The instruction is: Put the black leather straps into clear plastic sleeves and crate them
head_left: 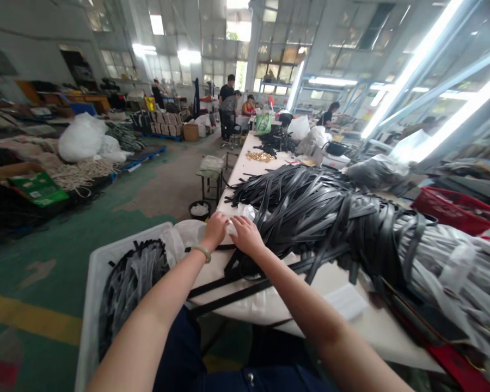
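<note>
The left hand (214, 231) and the right hand (247, 235) meet over the near left part of the table (249, 166), fingers bent, both pinching a small piece of white plastic (231, 227) between them. The fingers cover most of this piece, so its long axis cannot be told; its visible part fills the narrow gap from one hand to the other. A pale bracelet (202, 252) circles the left wrist.

Just beyond and to the right of the right hand lies a big heap of black straps (294, 196). Its long axis runs across the table, from the far left toward the near right, and many loose ends point left toward the table's edge. Nearer the body, below the hands, a loose strap (228, 298) lies slantwise, its lower end pointing left at the table's edge and its length rising to the right toward the heap. At the near right end, pale wrapped straps (453, 267) lie against the black ones.

Left of the hands stands a white bin (85, 316) with plastic-covered straps (134, 277), bent in curves along its length. Gold-coloured pieces (260, 157) lie farther up the table, beyond the heap.
</note>
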`<state>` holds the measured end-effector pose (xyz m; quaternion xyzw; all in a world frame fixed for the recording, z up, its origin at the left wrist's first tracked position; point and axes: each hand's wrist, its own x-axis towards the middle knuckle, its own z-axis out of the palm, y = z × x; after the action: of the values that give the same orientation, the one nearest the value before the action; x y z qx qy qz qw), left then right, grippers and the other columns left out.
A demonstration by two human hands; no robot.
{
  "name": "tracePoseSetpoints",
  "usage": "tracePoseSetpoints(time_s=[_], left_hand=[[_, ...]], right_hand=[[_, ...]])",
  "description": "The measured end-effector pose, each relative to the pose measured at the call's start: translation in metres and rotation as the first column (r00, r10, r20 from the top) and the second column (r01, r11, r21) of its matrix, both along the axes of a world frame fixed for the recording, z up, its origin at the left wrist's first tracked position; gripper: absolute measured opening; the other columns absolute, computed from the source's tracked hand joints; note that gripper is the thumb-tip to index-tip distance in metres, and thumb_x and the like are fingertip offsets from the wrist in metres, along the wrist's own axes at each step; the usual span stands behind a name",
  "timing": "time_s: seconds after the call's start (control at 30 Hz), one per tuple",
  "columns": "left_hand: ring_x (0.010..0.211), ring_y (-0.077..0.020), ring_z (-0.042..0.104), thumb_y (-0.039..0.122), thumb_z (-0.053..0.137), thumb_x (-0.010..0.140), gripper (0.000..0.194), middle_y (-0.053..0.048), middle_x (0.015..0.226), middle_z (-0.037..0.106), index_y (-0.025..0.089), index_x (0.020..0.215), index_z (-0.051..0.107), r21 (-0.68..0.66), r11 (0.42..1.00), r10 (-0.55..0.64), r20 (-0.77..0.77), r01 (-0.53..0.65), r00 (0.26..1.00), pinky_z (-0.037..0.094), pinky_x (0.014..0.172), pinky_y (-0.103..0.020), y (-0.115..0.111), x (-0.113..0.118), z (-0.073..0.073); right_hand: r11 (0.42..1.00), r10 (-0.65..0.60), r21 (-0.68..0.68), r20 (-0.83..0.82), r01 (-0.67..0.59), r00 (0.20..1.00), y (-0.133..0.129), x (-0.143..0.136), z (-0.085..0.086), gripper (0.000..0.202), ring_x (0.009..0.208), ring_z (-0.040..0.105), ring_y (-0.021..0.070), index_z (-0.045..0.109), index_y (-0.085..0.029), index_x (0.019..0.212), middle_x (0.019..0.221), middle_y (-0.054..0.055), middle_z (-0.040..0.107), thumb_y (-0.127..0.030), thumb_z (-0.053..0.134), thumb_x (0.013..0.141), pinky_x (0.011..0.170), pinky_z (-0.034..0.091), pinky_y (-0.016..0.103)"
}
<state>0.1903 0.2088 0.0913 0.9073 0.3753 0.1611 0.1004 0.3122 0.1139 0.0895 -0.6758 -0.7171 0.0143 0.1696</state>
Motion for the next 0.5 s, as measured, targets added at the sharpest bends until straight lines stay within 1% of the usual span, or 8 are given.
tracePoseSetpoints(time_s=[0.07, 0.13, 0.17, 0.2, 0.27, 0.33, 0.43, 0.5], left_hand=[[0.1, -0.0231, 0.058, 0.012, 0.035, 0.093, 0.028, -0.016, 0.104, 0.063, 0.01, 0.099, 0.063, 0.032, 0.999, 0.01, -0.09, -0.007, 0.996, 0.043, 0.087, -0.035, -0.015, -0.003, 0.012], [0.086, -0.0225, 0.063, 0.009, 0.038, 0.089, 0.026, -0.014, 0.093, 0.066, 0.013, 0.097, 0.063, 0.065, 0.998, 0.01, -0.184, 0.002, 0.983, 0.046, 0.075, -0.033, -0.03, -0.015, 0.021], [0.081, -0.0222, 0.064, 0.007, 0.038, 0.088, 0.027, -0.013, 0.091, 0.067, 0.014, 0.096, 0.063, 0.086, 0.996, 0.007, -0.224, 0.012, 0.974, 0.046, 0.071, -0.032, -0.037, -0.024, 0.024], [0.079, -0.0224, 0.065, 0.005, 0.037, 0.087, 0.028, -0.013, 0.09, 0.068, 0.015, 0.095, 0.063, 0.108, 0.994, 0.007, -0.258, 0.021, 0.966, 0.046, 0.068, -0.032, -0.044, -0.035, 0.026], [0.08, -0.0235, 0.066, 0.003, 0.036, 0.085, 0.031, -0.012, 0.089, 0.069, 0.015, 0.095, 0.063, 0.143, 0.99, 0.029, -0.32, 0.018, 0.947, 0.046, 0.067, -0.032, -0.055, -0.06, 0.028], [0.085, -0.023, 0.067, 0.0, 0.034, 0.084, 0.034, -0.011, 0.091, 0.069, 0.016, 0.096, 0.062, 0.148, 0.989, 0.082, -0.365, -0.029, 0.927, 0.047, 0.071, -0.031, -0.065, -0.086, 0.028], [0.091, -0.0202, 0.067, -0.002, 0.029, 0.085, 0.041, -0.009, 0.096, 0.07, 0.018, 0.101, 0.061, 0.119, 0.985, 0.163, -0.362, -0.128, 0.918, 0.046, 0.078, -0.029, -0.078, -0.121, 0.027], [0.094, -0.0182, 0.068, -0.004, 0.027, 0.084, 0.046, -0.008, 0.099, 0.071, 0.02, 0.103, 0.061, 0.106, 0.969, 0.248, -0.346, -0.225, 0.905, 0.046, 0.079, -0.027, -0.083, -0.143, 0.027]], right_hand=[[0.999, 0.018, -0.041, 0.04, -0.016, 0.999, 0.028, 0.013, -0.003, 0.04, 0.13, 0.043, 0.0286, 0.058, -0.015, 0.126, 0.13, 0.015, 0.057, -0.029, 0.061, 0.089, 0.11, 0.03, 0.046], [0.995, 0.045, -0.098, 0.093, -0.036, 0.995, 0.045, 0.022, -0.012, 0.021, 0.115, 0.056, 0.0259, 0.068, -0.013, 0.104, 0.109, 0.012, 0.067, -0.026, 0.063, 0.089, 0.106, 0.036, 0.046], [0.992, 0.052, -0.116, 0.118, -0.038, 0.992, 0.05, 0.025, -0.019, 0.016, 0.109, 0.06, 0.024, 0.068, -0.013, 0.098, 0.103, 0.011, 0.069, -0.025, 0.061, 0.09, 0.103, 0.04, 0.045], [0.991, 0.054, -0.126, 0.142, -0.036, 0.988, 0.054, 0.026, -0.026, 0.017, 0.104, 0.062, 0.0223, 0.067, -0.012, 0.097, 0.102, 0.009, 0.068, -0.026, 0.06, 0.092, 0.099, 0.043, 0.045], [0.991, 0.043, -0.131, 0.181, -0.019, 0.982, 0.06, 0.027, -0.041, 0.02, 0.1, 0.063, 0.0204, 0.066, -0.011, 0.098, 0.103, 0.008, 0.067, -0.03, 0.059, 0.093, 0.094, 0.048, 0.044], [0.991, 0.025, -0.131, 0.209, 0.002, 0.978, 0.064, 0.025, -0.053, 0.021, 0.098, 0.064, 0.0199, 0.065, -0.011, 0.097, 0.102, 0.008, 0.067, -0.031, 0.06, 0.093, 0.092, 0.049, 0.043], [0.991, 0.015, -0.134, 0.235, 0.017, 0.972, 0.068, 0.024, -0.064, 0.017, 0.098, 0.064, 0.0204, 0.067, -0.01, 0.093, 0.098, 0.007, 0.068, -0.025, 0.06, 0.092, 0.092, 0.048, 0.043], [0.991, 0.025, -0.134, 0.248, 0.009, 0.968, 0.069, 0.025, -0.067, 0.014, 0.101, 0.063, 0.0211, 0.068, -0.01, 0.093, 0.1, 0.008, 0.069, -0.021, 0.059, 0.092, 0.093, 0.047, 0.042]])
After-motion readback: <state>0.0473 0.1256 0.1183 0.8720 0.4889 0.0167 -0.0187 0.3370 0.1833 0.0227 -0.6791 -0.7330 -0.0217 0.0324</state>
